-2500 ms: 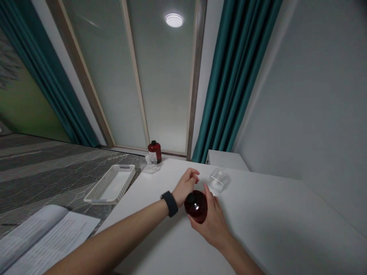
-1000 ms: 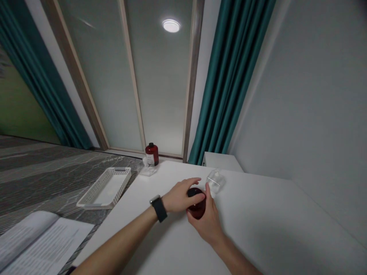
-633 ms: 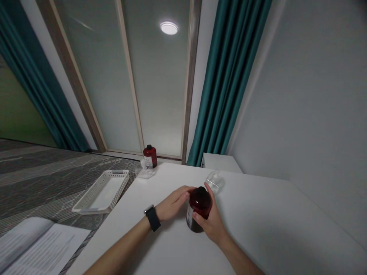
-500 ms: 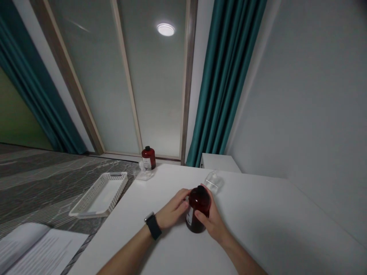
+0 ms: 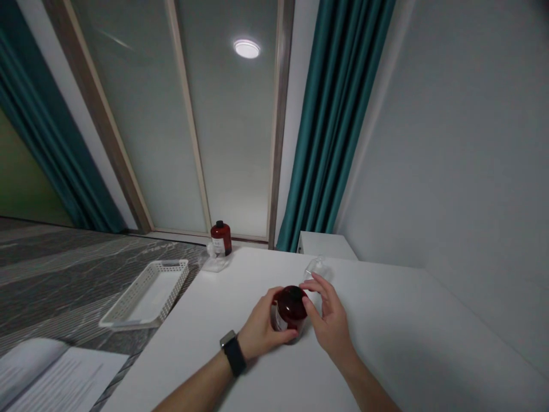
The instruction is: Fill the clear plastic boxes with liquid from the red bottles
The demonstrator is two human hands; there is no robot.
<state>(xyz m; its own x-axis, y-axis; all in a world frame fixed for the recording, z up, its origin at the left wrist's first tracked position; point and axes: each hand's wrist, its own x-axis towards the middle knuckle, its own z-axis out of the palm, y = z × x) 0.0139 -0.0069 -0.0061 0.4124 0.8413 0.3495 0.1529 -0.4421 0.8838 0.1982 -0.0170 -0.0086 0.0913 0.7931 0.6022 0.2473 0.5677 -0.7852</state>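
Note:
A dark red-brown bottle (image 5: pixel 292 309) with a black cap (image 5: pixel 295 292) and a white label stands on the white table (image 5: pixel 369 337) in front of me. My left hand (image 5: pixel 265 327), with a dark watch on its wrist, is wrapped round the bottle's left side, thumb across its front. To the right of the cap is my right hand (image 5: pixel 328 317), thumb and fingers spread, fingertips close to the bottle's top; whether they touch it I cannot tell. Just behind that hand lies a clear plastic bag (image 5: pixel 316 265), partly hidden by the fingers.
Another red-brown bottle (image 5: pixel 221 239) stands at the table's far left corner beside a crumpled clear bag (image 5: pixel 214 262). Left of the table are a white perforated basket (image 5: pixel 112 322) and an open book (image 5: pixel 92 372). A white cabinet (image 5: pixel 328 246) stands beyond the far edge.
My right hand has come off the bottle's right side and risen beside the cap, fingers spread. The left hand has shifted to a fuller grip, and the bottle leans a little differently.

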